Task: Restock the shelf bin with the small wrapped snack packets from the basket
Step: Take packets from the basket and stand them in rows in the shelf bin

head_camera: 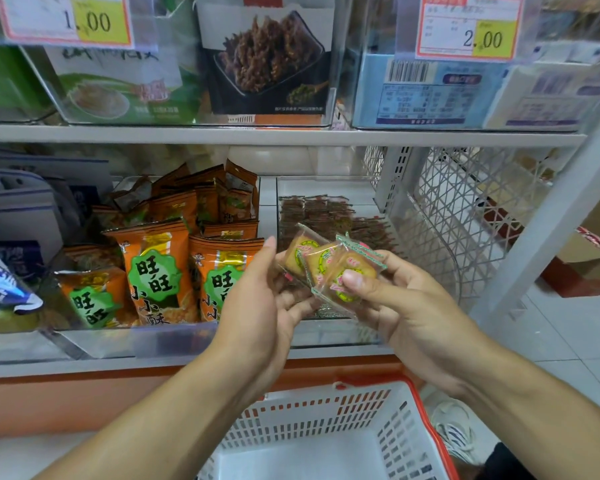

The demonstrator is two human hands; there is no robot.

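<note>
I see even, bright indoor light with soft, faint shadows. Glare whitens the clear bin fronts (174, 337) and the price tags (66, 19) above them. Wide-angle bending curves the shelf edge (291, 135) toward the corners. Boxes above that edge look soft and smeared.

Orange snack bags (160, 271) are standing packed in the clear bin on the left, while two price tags (66, 19) are hanging above them and a white wire rack (458, 209) is sitting at right.
</note>
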